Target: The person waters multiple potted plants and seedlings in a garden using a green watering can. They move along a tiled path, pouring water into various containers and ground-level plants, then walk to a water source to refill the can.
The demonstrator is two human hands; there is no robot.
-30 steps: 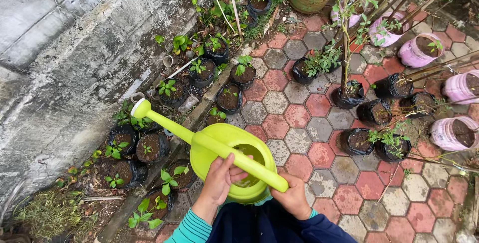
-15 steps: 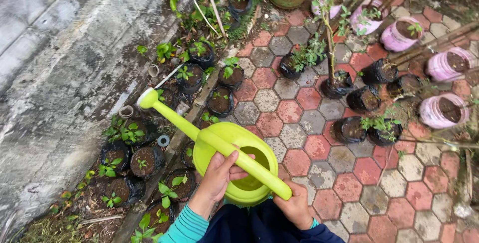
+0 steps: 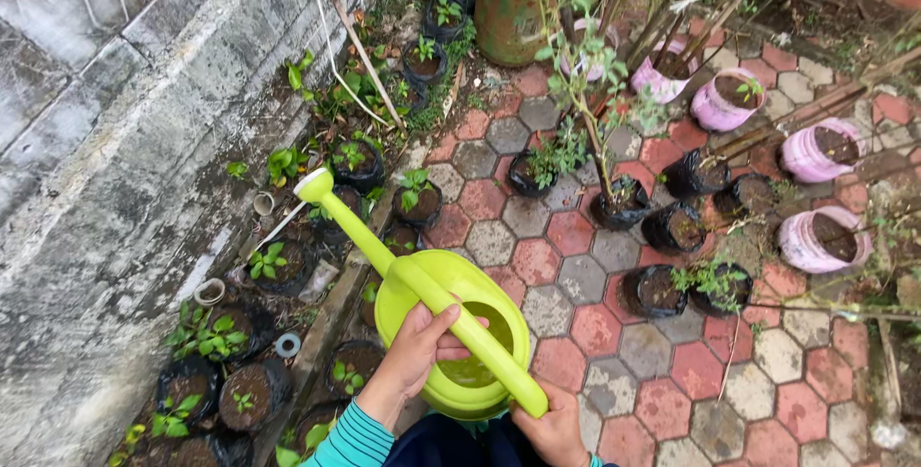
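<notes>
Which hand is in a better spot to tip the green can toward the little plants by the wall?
Probably the left hand: it grips the watering can along its handle, nearer the spout. The right hand only holds the handle's rear end.

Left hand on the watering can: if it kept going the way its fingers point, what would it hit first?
The left hand points right, across the watering can. It would meet the can's long handle bar almost at once, though depth is hard to judge.

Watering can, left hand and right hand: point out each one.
watering can [image 3: 451,287], head view, on the lime-green body beside the handle.
left hand [image 3: 422,340], head view, on the back of the hand at the can's rim.
right hand [image 3: 554,429], head view, on the knuckles under the handle's end.
</notes>
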